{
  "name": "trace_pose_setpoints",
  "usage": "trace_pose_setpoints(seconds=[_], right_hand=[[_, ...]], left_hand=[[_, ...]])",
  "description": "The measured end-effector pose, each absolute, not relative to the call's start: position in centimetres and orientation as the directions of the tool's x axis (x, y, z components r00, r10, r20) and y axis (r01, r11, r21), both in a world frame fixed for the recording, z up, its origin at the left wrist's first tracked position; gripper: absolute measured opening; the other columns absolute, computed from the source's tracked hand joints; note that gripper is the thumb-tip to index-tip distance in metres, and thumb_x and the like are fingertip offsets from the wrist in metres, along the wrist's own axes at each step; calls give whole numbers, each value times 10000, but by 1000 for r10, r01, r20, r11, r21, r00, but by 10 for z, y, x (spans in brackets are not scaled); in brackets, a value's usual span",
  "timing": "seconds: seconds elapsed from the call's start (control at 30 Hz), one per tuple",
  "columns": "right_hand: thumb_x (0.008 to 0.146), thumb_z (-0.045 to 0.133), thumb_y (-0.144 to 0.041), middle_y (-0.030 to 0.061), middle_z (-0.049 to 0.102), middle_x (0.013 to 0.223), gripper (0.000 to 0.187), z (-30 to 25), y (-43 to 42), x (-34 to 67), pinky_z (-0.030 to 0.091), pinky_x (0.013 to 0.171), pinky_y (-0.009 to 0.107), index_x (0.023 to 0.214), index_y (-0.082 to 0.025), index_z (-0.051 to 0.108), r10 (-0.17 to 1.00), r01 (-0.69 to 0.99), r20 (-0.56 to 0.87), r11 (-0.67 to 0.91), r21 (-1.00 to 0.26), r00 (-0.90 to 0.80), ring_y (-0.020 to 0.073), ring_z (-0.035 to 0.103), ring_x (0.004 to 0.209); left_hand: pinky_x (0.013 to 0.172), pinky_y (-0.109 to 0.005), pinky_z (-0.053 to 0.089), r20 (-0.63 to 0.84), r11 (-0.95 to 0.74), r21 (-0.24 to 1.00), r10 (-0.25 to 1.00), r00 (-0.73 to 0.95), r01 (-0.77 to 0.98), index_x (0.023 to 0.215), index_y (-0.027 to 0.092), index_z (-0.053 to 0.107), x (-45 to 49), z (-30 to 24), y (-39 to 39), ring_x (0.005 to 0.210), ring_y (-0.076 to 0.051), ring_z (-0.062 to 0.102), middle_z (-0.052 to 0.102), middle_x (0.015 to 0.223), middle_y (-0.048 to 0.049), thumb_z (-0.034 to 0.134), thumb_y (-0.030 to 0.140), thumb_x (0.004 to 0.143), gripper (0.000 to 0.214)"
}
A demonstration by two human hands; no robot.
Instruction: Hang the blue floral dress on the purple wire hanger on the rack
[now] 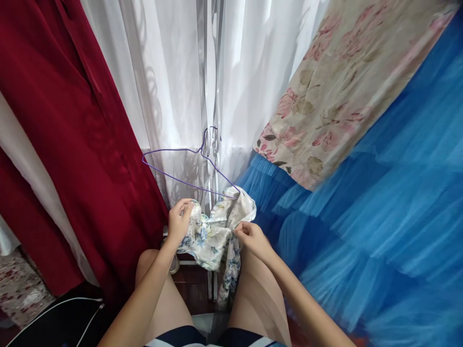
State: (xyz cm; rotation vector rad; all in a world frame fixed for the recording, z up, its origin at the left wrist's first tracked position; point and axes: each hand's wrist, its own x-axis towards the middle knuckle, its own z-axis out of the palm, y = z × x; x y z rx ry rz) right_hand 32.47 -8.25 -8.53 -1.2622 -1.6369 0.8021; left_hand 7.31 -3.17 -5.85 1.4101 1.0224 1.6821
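Observation:
A white garment with blue and yellow flowers (210,241) hangs between my knees, its upper right part looped over one end of a purple wire hanger (173,179). My left hand (180,219) pinches the garment's upper left edge, fingers pressed together. On the other side, my right hand (251,236) has its fingers curled closed at the garment's right edge, below the hanger's right end. The hanger's left end is bare, and its hook points up in front of white ribbons (213,77).
White curtains (173,72) hang straight ahead. Dark red cloth (90,168) hangs at the left. To the right are a beige floral cloth (321,96) and a layered blue tulle skirt (390,217). A white cable (65,301) runs over something black at lower left.

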Motion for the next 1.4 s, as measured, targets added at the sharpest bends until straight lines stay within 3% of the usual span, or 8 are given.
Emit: trace_pose_setpoints(seconds=[0.13,0.23,0.43,0.73,1.0,1.1,1.27,1.4], right_hand=[[643,806,-356,79,654,1073,465,-77,-103,314,459,871,375,1056,-192,668,878,411,301,447,-794,-373,264,572,995],[788,716,-447,43,666,881,317,-62,-115,301,487,786,347,946,-175,678,819,156,205,335,-929,-536,216,596,838],[863,670,-416,17,690,780,241,-34,-118,325,481,670,279,912,-180,682,934,-200,221,168,-965,-281,168,613,680],[662,771,-329,-19,671,705,211,20,-19,409,456,581,273,800,-203,672,888,-70,434,448,-891,152,174,589,607],[671,787,-406,-20,643,622,294,56,60,357,499,566,277,777,-205,600,957,-35,227,225,-974,-180,173,610,576],[667,808,-426,32,680,635,320,56,55,347,500,530,284,760,-170,640,941,22,127,141,-990,-314,192,637,560],[659,825,-468,35,687,598,366,63,41,357,468,491,245,709,-135,681,930,40,77,98,-994,-359,143,601,481],[665,840,-423,54,738,699,335,75,37,359,522,566,254,774,-130,720,924,70,43,74,-995,-379,164,660,572]], left_hand=[[798,-253,472,584,-615,766,787,199,187,988,200,702,113,-21,-72,879,-175,656,718,946,-26,561,325,917,202],[772,-249,464,503,-595,776,784,362,211,965,211,693,131,-14,-91,844,-169,649,711,894,-11,556,350,923,199],[601,-227,434,169,-230,973,778,605,24,1143,194,544,116,-55,-101,721,-154,591,643,868,-18,600,481,880,394],[662,-247,341,274,-504,780,807,523,370,715,168,465,72,-69,-95,713,-131,455,462,718,22,450,395,973,344],[672,-239,370,476,-549,802,826,303,236,858,181,544,69,-29,-73,728,-133,465,483,769,15,458,386,970,249],[707,-250,401,495,-560,746,828,262,360,962,199,594,36,-30,-57,768,-153,525,569,827,4,455,334,954,194],[885,-342,390,519,-586,390,777,356,710,836,220,639,-33,-39,-12,932,-231,565,652,880,-32,496,207,817,144],[834,-339,420,489,-499,414,827,277,761,697,212,627,-73,-23,33,854,-243,575,657,761,-44,465,181,729,169]])
